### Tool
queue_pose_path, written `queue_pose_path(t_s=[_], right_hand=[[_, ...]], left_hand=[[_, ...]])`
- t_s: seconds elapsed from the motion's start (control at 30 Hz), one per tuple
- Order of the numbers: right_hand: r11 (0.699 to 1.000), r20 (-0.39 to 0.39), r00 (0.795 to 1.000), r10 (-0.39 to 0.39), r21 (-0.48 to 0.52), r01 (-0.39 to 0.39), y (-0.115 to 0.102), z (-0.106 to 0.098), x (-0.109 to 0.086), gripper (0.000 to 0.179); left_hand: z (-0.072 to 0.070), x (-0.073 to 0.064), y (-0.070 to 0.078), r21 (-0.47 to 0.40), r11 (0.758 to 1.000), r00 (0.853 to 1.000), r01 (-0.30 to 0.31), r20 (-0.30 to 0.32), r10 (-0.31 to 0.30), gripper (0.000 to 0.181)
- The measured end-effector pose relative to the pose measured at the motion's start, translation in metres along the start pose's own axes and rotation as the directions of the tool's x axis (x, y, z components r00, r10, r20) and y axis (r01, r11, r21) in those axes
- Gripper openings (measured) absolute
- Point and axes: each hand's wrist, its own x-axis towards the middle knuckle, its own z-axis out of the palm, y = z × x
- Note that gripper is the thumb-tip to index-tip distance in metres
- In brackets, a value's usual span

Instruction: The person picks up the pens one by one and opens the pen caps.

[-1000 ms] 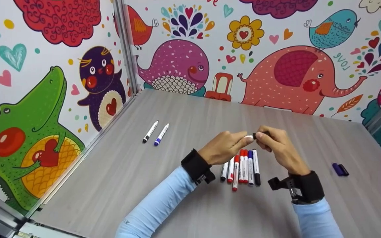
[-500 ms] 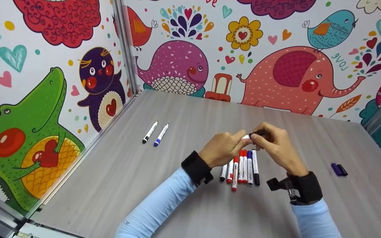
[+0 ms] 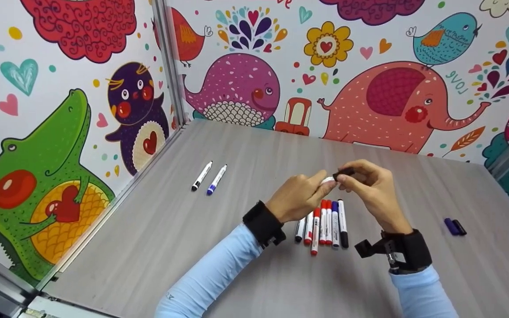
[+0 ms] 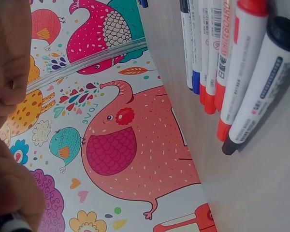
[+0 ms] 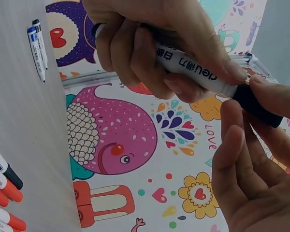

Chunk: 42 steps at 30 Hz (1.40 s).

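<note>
Left hand grips the marker, my right hand pinches its black cap; likely uncapping, next needing a straight pull.

This place seems to be a small work booth, built around a table with a greyish, wood-like top. Two printed walls meet at its far left corner: the left panel carries a green crocodile and a dark penguin, the back panel a purple whale and a coral elephant, as in the decoration of a children's room. However, a silvery metal post stands in this corner and a metal rail follows the left table edge, which resembles an assembled stall. What building surrounds it, I cannot tell
</note>
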Motion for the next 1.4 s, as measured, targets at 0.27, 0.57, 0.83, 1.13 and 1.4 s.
queue_pose_path(t_s=[0.27,0.57,0.83,1.13,1.4], right_hand=[[0.996,-0.011,0.997,-0.080,0.030,0.080,0.003,-0.005,0.002,0.029],[0.993,-0.121,0.989,-0.082,0.073,0.092,-0.004,-0.019,0.003,0.034],[0.996,-0.128,0.990,-0.060,0.054,0.067,-0.006,-0.019,0.003,0.033],[1.000,-0.120,0.993,-0.021,-0.017,0.019,-0.005,-0.017,0.002,0.031],[0.998,-0.111,0.994,-0.018,-0.053,0.013,-0.005,-0.015,0.002,0.030]], left_hand=[[-0.002,-0.002,-0.002,-0.056,0.998,1.000,0.007,0.010,-0.006,0.017],[-0.012,0.003,-0.008,0.041,0.990,0.991,0.135,0.015,-0.136,0.036],[-0.027,-0.004,-0.049,0.131,0.920,0.928,0.369,-0.007,-0.371,0.047],[-0.040,-0.027,-0.103,0.423,0.729,0.823,0.539,-0.081,-0.562,0.014],[-0.050,-0.046,-0.138,0.449,0.562,0.666,0.694,-0.103,-0.739,0.014]])
